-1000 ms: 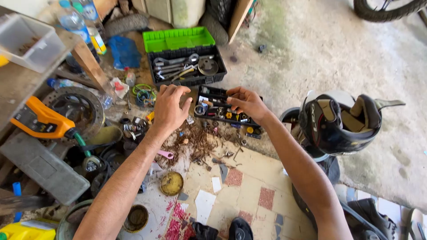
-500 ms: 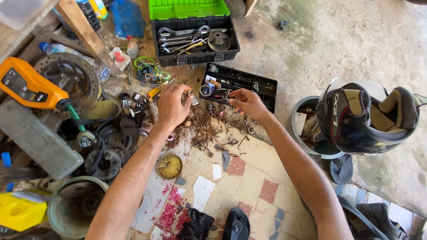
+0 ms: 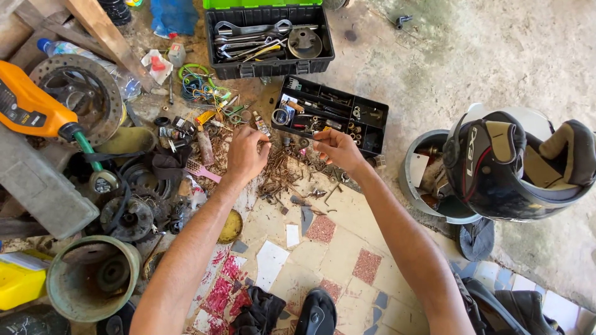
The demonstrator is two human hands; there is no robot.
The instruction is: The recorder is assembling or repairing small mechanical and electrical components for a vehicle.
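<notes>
My left hand point(image 3: 245, 155) hovers over a heap of rusty nails and screws point(image 3: 279, 180) on the floor, its fingertips pinched on a small metal piece. My right hand point(image 3: 335, 149) is just to its right, fingers also pinched on a small rusty piece that is too small to make out. The fingertips of both hands nearly meet. Right behind them lies a black compartment tray point(image 3: 372, 127) holding small parts.
A black toolbox point(image 3: 217, 37) with wrenches stands at the back. A dark helmet point(image 3: 515, 164) rests in a bucket on the right. Left: an orange bottle point(image 3: 28, 105), a brake disc point(image 3: 81, 93), a round metal pot point(image 3: 93, 276), a yellow container point(image 3: 18, 282). A sandal point(image 3: 316, 316) lies near me.
Both hands have drawn back from the black tray to above the rusty heap and come closer together, fingertips pinched. The view has tilted down.
</notes>
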